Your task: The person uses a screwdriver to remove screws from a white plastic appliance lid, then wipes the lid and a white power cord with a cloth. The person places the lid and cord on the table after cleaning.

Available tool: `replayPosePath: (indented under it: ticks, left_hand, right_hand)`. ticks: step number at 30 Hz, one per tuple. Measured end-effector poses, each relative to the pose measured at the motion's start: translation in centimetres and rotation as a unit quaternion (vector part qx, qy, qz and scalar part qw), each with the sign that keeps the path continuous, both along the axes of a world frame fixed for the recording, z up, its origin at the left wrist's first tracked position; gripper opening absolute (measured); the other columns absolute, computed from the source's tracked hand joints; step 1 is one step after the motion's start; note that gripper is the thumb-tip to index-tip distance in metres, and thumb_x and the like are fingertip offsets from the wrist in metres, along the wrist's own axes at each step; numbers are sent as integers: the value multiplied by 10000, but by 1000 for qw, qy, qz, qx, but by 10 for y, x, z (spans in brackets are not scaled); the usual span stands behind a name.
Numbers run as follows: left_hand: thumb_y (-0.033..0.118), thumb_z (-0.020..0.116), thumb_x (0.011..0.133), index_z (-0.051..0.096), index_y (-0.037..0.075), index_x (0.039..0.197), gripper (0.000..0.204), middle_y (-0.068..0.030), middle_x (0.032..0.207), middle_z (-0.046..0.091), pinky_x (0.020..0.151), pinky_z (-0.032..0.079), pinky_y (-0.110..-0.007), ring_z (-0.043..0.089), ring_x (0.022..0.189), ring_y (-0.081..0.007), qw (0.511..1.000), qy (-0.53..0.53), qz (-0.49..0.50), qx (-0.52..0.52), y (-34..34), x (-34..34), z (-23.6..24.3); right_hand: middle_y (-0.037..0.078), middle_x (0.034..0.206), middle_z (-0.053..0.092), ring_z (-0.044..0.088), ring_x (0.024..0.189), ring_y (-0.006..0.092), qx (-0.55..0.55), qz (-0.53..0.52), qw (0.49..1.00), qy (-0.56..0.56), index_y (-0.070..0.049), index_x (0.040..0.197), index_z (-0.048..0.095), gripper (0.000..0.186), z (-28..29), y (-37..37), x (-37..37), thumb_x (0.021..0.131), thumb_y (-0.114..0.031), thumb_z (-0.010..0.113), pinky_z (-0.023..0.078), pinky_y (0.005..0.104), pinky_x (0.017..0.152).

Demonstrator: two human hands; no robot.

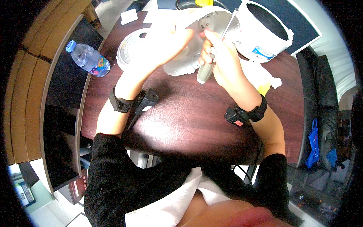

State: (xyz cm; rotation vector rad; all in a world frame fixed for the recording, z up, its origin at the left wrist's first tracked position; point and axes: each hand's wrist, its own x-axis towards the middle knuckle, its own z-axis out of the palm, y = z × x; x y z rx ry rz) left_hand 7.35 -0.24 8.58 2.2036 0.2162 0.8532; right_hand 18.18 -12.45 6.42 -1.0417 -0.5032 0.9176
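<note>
My left hand (166, 46), washed out by glare, grips the rim of a curved white plastic housing (177, 67) at the far middle of the table. Some of its fingers are lost in the brightness. In my closed right hand (228, 66) is a screwdriver (206, 73) with a grey handle. Its handle end points toward me, and the thin metal shaft slants up and away past the housing's right side. My right thumb and index finger are close to the housing's inner face, where small holes show. Whether they touch it I cannot tell.
A perforated white round cover (126, 51) lies left of the housing. At the back right stands a white cylindrical tub (247, 41), with a white and yellow bottle (263, 89) nearer me. A blue-capped water bottle (89, 59) is at the left edge of the dark wooden table (185, 109).
</note>
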Motion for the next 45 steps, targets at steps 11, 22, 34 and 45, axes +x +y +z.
replayPosePath:
  ticks: [11,22,34,45]
  left_hand:
    - [107,511,788,542,11,1191,415,-136,1028,612,859,437,-312,574,945,-202,999,10,0,-41,-8,-2,5]
    - [140,527,784,558,21,1181,416,-138,1015,629,848,448,-317,588,929,-210,999,17,22,-26,-12,-3,8]
    - [139,517,797,548,18,1194,416,-125,1025,622,850,442,-304,576,932,-183,1000,-1,18,10,-8,-1,5]
    - [136,520,822,524,4,1197,397,-123,1047,588,868,434,-308,549,971,-196,998,25,25,-44,16,0,-5]
  right_hand:
    - [-9,611,436,402,480,88,-12,-28,997,-68,-29,893,535,223,1,-2,2,915,-250,561,398,267,508]
    - [-12,564,501,434,435,43,-12,-206,901,-381,-3,818,568,145,-7,18,-1,877,-130,606,369,204,408]
    - [3,576,565,523,525,47,13,-250,805,-539,-34,794,582,143,-7,10,6,781,-134,684,428,227,497]
    - [-4,554,426,407,406,93,-113,-128,975,-139,-39,861,509,142,-23,-38,60,829,-115,625,395,264,399]
